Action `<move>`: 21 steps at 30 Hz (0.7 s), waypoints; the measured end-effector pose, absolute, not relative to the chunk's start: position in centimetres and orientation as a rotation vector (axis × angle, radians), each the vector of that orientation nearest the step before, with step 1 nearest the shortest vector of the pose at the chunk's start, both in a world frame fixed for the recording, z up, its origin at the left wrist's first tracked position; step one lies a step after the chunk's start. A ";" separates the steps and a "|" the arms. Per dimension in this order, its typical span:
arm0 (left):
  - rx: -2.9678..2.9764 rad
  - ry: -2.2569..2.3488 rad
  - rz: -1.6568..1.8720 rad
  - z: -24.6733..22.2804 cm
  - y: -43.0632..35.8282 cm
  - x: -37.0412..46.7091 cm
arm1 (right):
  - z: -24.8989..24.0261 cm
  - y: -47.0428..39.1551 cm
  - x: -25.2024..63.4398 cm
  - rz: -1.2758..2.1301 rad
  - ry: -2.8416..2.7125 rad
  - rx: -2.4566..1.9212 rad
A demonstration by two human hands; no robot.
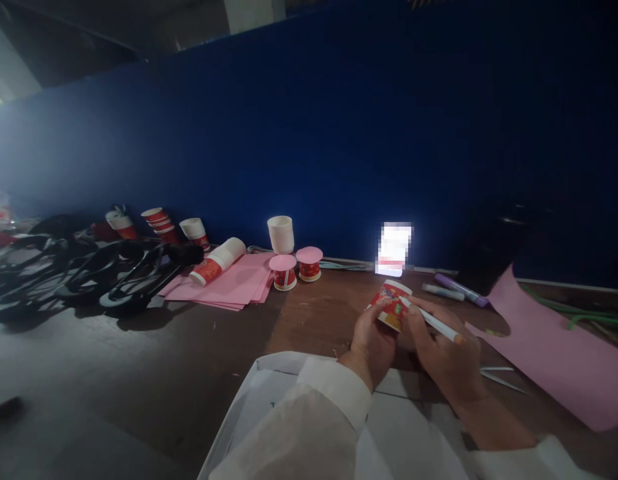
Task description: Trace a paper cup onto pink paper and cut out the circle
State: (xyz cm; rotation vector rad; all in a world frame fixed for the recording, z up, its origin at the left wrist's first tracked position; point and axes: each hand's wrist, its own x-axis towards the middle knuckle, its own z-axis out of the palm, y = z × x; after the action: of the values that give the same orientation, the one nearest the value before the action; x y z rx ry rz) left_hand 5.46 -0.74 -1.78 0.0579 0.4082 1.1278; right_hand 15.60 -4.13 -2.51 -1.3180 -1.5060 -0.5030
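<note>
A red paper cup with a white rim (393, 305) is tilted in my left hand (375, 340), whose fingers are wrapped round its lower side. My right hand (446, 350) grips a white marker (436, 324) with an orange end, and the marker's tip is at the cup's side. Two short red cups with pink paper discs on top, one (285, 275) beside the other (309, 265), stand to the left. Behind them is a white cup stack (281, 234). A bright screen (395, 248), partly pixelated, leans upright beyond my hands.
Pink sheets (229, 287) carry a lying cup stack (217, 261). Black straps or headgear (133, 273) fill the left. On the right are pens (461, 290), cut pink paper (563, 353), scissors (503, 378) and green cords (579, 317). A white box (259, 380) is in front.
</note>
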 end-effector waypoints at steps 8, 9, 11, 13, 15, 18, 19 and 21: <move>0.062 0.440 1.117 -1.7 -0.7 5.4 | -2.4 -4.2 15.6 -0.546 -1.551 -1.280; 0.061 0.436 1.116 -1.7 -0.7 5.4 | -2.4 -4.2 15.6 -0.551 -1.556 -1.278; 0.059 0.430 1.115 -1.8 -0.6 5.4 | -2.5 -4.1 15.7 -0.559 -1.559 -1.271; 0.063 0.421 1.110 -1.8 -0.7 5.4 | -2.5 -4.1 15.6 -0.555 -1.560 -1.262; 0.071 0.406 1.107 -1.8 -0.7 5.4 | -2.7 -4.1 15.6 -0.546 -1.555 -1.263; 0.069 0.412 1.107 -1.8 -0.7 5.4 | -2.9 -4.1 15.6 -0.544 -1.551 -1.272; 0.067 0.424 1.109 -1.7 -0.7 5.4 | -2.9 -4.0 15.7 -0.546 -1.551 -1.273; 0.066 0.442 1.113 -1.7 -0.6 5.3 | -3.0 -4.0 15.6 -0.557 -1.553 -1.267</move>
State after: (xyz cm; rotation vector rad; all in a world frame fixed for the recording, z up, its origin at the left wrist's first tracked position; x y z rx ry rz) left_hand 5.34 -0.63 -1.68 0.0663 0.4416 1.1128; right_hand 15.64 -4.02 -2.98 -1.2674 -1.5534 -0.5570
